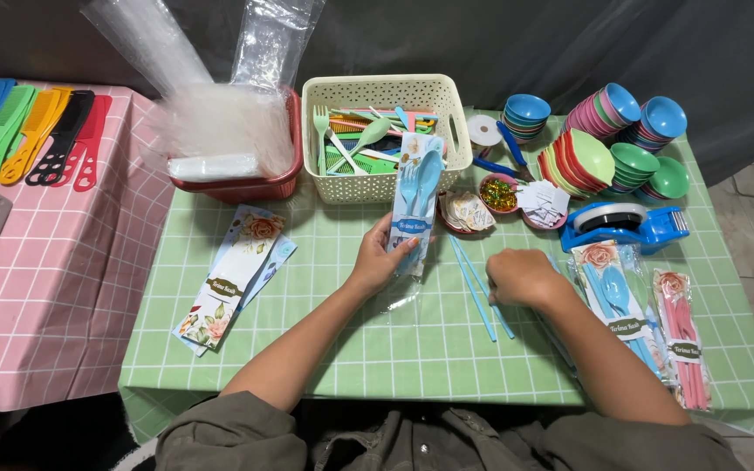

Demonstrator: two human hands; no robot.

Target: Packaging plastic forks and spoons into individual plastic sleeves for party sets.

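The left hand [379, 258] grasped a clear packet [415, 202] that held a blue spoon and fork on a floral card, and kept it upright just in front of the cream basket [386, 94]; the right hand [524, 277] lay curled, knuckles up, over a pair of blue chopsticks [475, 281] on the green checked cloth [394, 349], to the right of and nearer than the basket; whether its fingers had closed on them I could not tell. By my judgement the packing stood midway: spoon and fork were in, the chopsticks not yet; the next move called for lifting both sticks together and lining them with the packet's open end.

Inside the basket lay loose forks and spoons in green, pink and blue; left of it stood a red basket [259, 185] full of clear bags; right of it were stacked coloured bowls [608, 139], small dishes [499, 194] of trimmings and a blue tape dispenser [626, 225]. Finished packets [647, 323] lay far right of the basket, near the right forearm; spare floral cards [233, 283] lay to its lower left; combs [32, 135] were on the pink cloth beyond. Nothing blocked the hands.
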